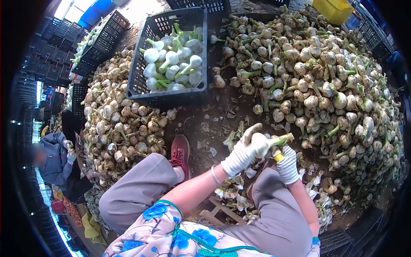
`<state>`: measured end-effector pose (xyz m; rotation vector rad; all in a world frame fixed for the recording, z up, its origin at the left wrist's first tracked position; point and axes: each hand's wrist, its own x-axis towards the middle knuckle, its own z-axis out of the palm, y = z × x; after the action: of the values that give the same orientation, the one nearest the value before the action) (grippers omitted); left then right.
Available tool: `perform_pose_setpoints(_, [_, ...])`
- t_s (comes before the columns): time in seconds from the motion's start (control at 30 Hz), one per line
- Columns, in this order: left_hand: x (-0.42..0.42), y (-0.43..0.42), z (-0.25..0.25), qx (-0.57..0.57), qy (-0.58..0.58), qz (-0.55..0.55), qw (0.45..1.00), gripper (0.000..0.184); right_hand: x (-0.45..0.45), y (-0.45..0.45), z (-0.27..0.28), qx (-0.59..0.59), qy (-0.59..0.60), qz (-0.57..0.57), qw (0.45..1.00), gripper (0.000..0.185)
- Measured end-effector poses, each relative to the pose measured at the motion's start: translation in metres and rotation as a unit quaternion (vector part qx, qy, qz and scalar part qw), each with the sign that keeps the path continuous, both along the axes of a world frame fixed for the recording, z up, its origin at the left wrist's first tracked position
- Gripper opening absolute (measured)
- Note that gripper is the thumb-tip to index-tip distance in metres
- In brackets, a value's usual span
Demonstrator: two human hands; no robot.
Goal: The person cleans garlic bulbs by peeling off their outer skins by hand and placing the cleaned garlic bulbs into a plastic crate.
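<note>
My left hand (243, 155), in a white knit glove, is closed around a white garlic bulb (260, 142). The garlic's thick green stem (282, 139) points right, toward my other hand. Just below that stem, my gloved right hand (287, 166) grips a small tool with a yellow handle (278, 157); its working end is hidden. Both hands are close together above my right knee. Beneath them, loose garlic skins (231, 190) litter the ground.
A black crate (133, 81) of peeled white garlic stands ahead. Unpeeled garlic lies in a big heap (312, 77) at right and a smaller heap (124, 124) at left. Another person (55, 156) sits far left. A yellow container (333, 10) stands at the back right.
</note>
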<state>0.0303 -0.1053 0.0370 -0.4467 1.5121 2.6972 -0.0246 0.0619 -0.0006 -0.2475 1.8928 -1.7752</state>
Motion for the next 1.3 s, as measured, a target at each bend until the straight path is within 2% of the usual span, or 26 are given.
perform_pose_setpoints(0.03, [-0.003, -0.005, 0.002, 0.139, -0.072, -0.007, 0.988, 0.055, -0.001, 0.003, -0.011, 0.054, 0.182, 0.020, 0.982, 0.028])
perform_pose_setpoints(0.07, [-0.003, -0.006, -0.003, 0.215, -0.086, -0.031, 0.972, 0.047, -0.004, -0.003, 0.006, -0.033, 0.086, 0.024, 0.995, 0.027])
perform_pose_setpoints(0.1, [-0.006, -0.009, -0.008, 0.326, -0.164, -0.064, 0.929, 0.046, -0.010, -0.001, -0.006, 0.026, 0.177, 0.065, 0.982, 0.025])
perform_pose_setpoints(0.17, [-0.005, -0.013, -0.005, 0.398, -0.181, -0.102, 0.893, 0.049, -0.004, -0.005, 0.008, -0.051, -0.010, -0.006, 0.999, 0.028])
perform_pose_setpoints(0.2, [-0.003, -0.017, -0.004, 0.385, -0.145, -0.111, 0.905, 0.058, -0.003, -0.008, 0.020, -0.093, -0.074, -0.017, 0.993, 0.031])
perform_pose_setpoints(0.27, [-0.005, -0.018, -0.011, 0.359, -0.102, -0.085, 0.924, 0.073, -0.002, -0.018, 0.046, -0.143, -0.087, -0.015, 0.986, 0.031])
perform_pose_setpoints(0.3, [-0.007, -0.021, 0.000, 0.337, -0.113, -0.114, 0.928, 0.064, -0.001, -0.021, 0.051, -0.190, -0.099, -0.011, 0.977, 0.032])
perform_pose_setpoints(0.33, [-0.002, -0.011, -0.020, 0.146, -0.058, -0.025, 0.987, 0.063, 0.001, -0.018, 0.037, -0.112, -0.039, -0.015, 0.993, 0.034])
perform_pose_setpoints(0.37, [0.001, -0.001, -0.024, -0.052, -0.001, 0.064, 0.997, 0.066, 0.005, -0.017, 0.035, -0.112, -0.042, -0.015, 0.993, 0.034])
perform_pose_setpoints(0.4, [0.004, 0.001, -0.028, -0.042, 0.015, 0.095, 0.995, 0.077, 0.006, -0.017, 0.034, -0.077, -0.018, 0.008, 0.997, 0.034])
perform_pose_setpoints(0.5, [0.006, -0.015, -0.024, -0.071, -0.010, 0.032, 0.997, 0.074, 0.003, -0.012, 0.034, -0.049, 0.002, 0.024, 0.999, 0.032])
perform_pose_setpoints(0.57, [0.007, -0.031, -0.015, -0.091, -0.033, -0.017, 0.995, 0.073, -0.007, 0.004, 0.014, -0.094, -0.146, 0.025, 0.984, 0.029])
perform_pose_setpoints(0.63, [0.008, -0.045, -0.008, 0.154, -0.089, -0.129, 0.975, 0.064, -0.008, 0.000, 0.012, -0.197, -0.258, -0.033, 0.945, 0.034])
perform_pose_setpoints(0.67, [0.005, -0.041, -0.012, 0.133, -0.019, -0.177, 0.975, 0.063, -0.002, -0.003, 0.007, -0.144, -0.161, -0.005, 0.976, 0.037])
perform_pose_setpoints(0.7, [0.008, -0.038, -0.013, 0.265, -0.028, -0.176, 0.948, 0.065, 0.001, -0.005, 0.005, -0.090, -0.060, 0.024, 0.994, 0.040])
perform_pose_setpoints(0.73, [0.007, -0.041, -0.015, 0.186, -0.054, -0.181, 0.964, 0.067, 0.001, -0.001, 0.007, -0.201, -0.225, -0.029, 0.953, 0.041])
perform_pose_setpoints(0.77, [0.003, -0.044, -0.011, 0.105, -0.080, -0.184, 0.974, 0.068, -0.002, -0.002, 0.015, -0.198, -0.261, -0.062, 0.943, 0.036])
perform_pose_setpoints(0.9, [0.004, -0.040, -0.013, 0.066, -0.113, -0.102, 0.986, 0.062, -0.002, -0.007, 0.027, -0.117, -0.223, -0.039, 0.967, 0.029])
perform_pose_setpoints(0.97, [0.010, -0.037, -0.016, 0.262, -0.078, -0.012, 0.962, 0.057, 0.001, -0.015, 0.031, -0.071, -0.172, 0.004, 0.982, 0.025])
perform_pose_setpoints(1.0, [0.010, -0.033, -0.016, 0.267, -0.075, 0.038, 0.960, 0.051, 0.005, -0.018, 0.037, -0.044, -0.158, 0.017, 0.986, 0.025])
perform_pose_setpoints(1.1, [0.007, -0.030, -0.021, 0.186, -0.121, 0.096, 0.970, 0.043, 0.006, -0.025, 0.042, 0.006, -0.134, 0.050, 0.990, 0.024])
perform_pose_setpoints(1.17, [0.006, -0.031, -0.019, 0.143, -0.127, 0.121, 0.974, 0.037, -0.006, -0.022, 0.022, -0.038, -0.077, -0.014, 0.996, 0.024])
perform_pose_setpoints(1.2, [0.007, -0.031, -0.012, 0.126, -0.111, 0.102, 0.980, 0.036, -0.015, -0.018, 0.000, -0.012, -0.017, -0.049, 0.999, 0.024])
perform_pose_setpoints(1.23, [0.006, -0.032, -0.005, 0.110, -0.094, 0.081, 0.986, 0.035, -0.029, -0.011, -0.008, 0.089, 0.046, -0.050, 0.994, 0.022])
perform_pose_setpoints(1.27, [0.007, -0.031, 0.000, 0.144, -0.105, 0.072, 0.981, 0.035, -0.037, 0.003, -0.036, 0.237, 0.145, 0.001, 0.961, 0.023])
perform_pose_setpoints(1.3, [0.008, -0.032, 0.006, 0.131, -0.085, 0.034, 0.987, 0.037, -0.044, 0.011, -0.057, 0.377, 0.238, 0.053, 0.894, 0.023])
